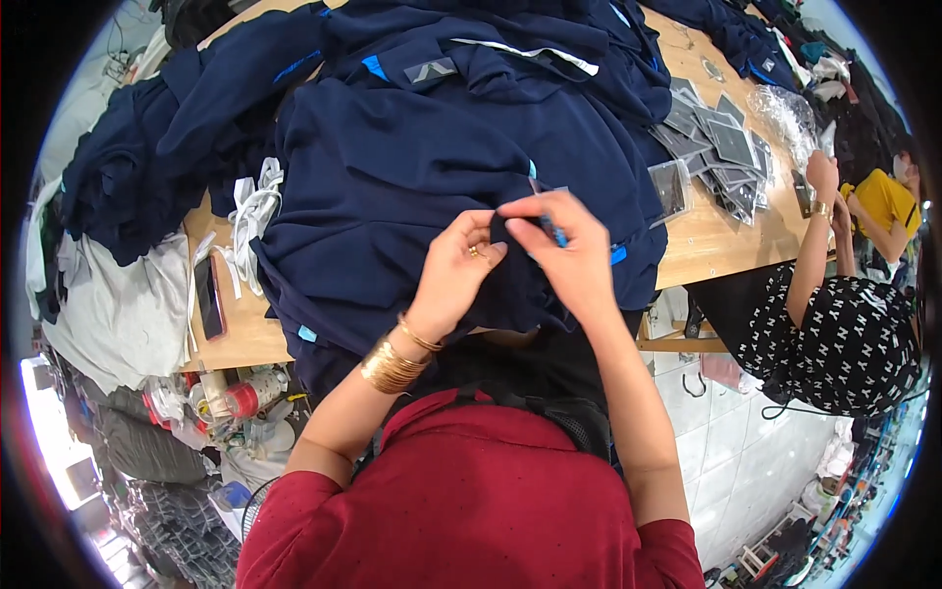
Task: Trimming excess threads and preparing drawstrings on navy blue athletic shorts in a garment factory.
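Observation:
A large navy garment (412, 177) lies in folds across the table in front of me. My left hand (461, 260) pinches a bit of the navy cloth between thumb and fingers, just above the garment's near part. Close beside it, my right hand (564, 245) is closed around thread snips with a blue handle (559, 236). Their thin grey blades poke out above the fingers. The right thumb and forefinger also meet the same bit of cloth at the left fingertips. A grey patch (432, 71) shows on the garment's far part.
More navy garments (177, 128) heap at the left, near white cords (257, 211) and a phone (209, 294) on the wooden table (711, 250). At right lie several grey patches in clear bags (721, 142). Beyond them, another person's hand (822, 172) is by a clear plastic bag (785, 110).

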`<state>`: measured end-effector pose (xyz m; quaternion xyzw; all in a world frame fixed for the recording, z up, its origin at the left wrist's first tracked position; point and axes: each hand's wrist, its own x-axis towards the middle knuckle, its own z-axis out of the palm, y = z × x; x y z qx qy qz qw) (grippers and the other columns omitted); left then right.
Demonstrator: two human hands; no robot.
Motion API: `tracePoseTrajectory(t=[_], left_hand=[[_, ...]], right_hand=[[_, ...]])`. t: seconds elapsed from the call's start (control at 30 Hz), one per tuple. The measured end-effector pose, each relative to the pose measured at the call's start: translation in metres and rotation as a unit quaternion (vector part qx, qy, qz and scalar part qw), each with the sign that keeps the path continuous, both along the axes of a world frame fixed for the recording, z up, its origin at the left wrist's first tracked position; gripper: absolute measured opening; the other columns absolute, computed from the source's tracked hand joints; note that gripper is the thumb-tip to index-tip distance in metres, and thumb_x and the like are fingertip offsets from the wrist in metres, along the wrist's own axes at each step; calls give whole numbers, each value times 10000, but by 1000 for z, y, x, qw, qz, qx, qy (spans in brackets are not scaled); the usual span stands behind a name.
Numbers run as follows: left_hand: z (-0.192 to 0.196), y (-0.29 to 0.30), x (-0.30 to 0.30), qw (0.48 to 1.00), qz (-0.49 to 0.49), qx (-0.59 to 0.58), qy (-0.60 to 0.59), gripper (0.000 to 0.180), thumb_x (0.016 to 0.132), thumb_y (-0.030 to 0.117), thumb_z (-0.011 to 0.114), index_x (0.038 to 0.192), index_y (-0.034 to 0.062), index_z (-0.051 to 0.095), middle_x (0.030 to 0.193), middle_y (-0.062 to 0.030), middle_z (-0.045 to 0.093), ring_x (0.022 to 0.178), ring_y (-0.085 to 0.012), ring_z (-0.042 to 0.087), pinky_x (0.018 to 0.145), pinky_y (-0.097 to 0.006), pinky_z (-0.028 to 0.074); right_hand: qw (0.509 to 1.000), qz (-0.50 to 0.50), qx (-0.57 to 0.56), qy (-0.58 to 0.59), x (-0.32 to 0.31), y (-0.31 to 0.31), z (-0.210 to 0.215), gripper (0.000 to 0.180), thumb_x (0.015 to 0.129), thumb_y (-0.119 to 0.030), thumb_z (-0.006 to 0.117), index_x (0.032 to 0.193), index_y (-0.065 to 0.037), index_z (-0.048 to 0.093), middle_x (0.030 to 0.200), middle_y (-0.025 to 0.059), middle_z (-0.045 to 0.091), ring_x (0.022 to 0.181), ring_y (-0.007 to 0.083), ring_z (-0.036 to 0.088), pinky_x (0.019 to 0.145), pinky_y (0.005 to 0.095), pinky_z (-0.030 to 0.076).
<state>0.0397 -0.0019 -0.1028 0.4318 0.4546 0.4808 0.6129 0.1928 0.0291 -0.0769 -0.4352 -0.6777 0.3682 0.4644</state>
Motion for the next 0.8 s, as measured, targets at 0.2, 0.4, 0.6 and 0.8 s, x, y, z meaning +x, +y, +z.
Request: tracePoseTrajectory(t=[0.2,0.4,0.6,0.8], left_hand=[[35,-8,-28,993,-93,-56,-36,314,863,57,586,1164,-9,525,953,-4,581,849,-43,511,748,-189,418],[60,-13,-52,978,-187,-91,-19,396,842,31,623,1210,-37,493,996,-29,603,864,-45,553,747,-180,455],[62,-17,-63,979,-176,-105,-7,320,841,35,626,1137,-49,540,966,-27,618,856,-49,558,762,-186,455],[66,-20,-64,978,-175,-106,-36,319,836,40,633,1130,-47,545,971,-24,621,866,-53,559,775,-189,452]], right_hand=[[973,153,-171,-34,24,16,16,204,732,-78,708,914,-6,651,791,40,633,823,124,603,739,246,453],[963,87,-242,83,21,17,30,110,812,-99,658,786,0,618,701,-49,540,693,27,457,640,193,363],[965,64,-240,78,15,19,40,141,836,-133,637,805,0,600,712,-49,506,698,29,425,651,185,341],[963,74,-243,93,11,19,48,140,835,-134,639,803,-3,605,716,-51,511,699,28,430,645,188,340]])
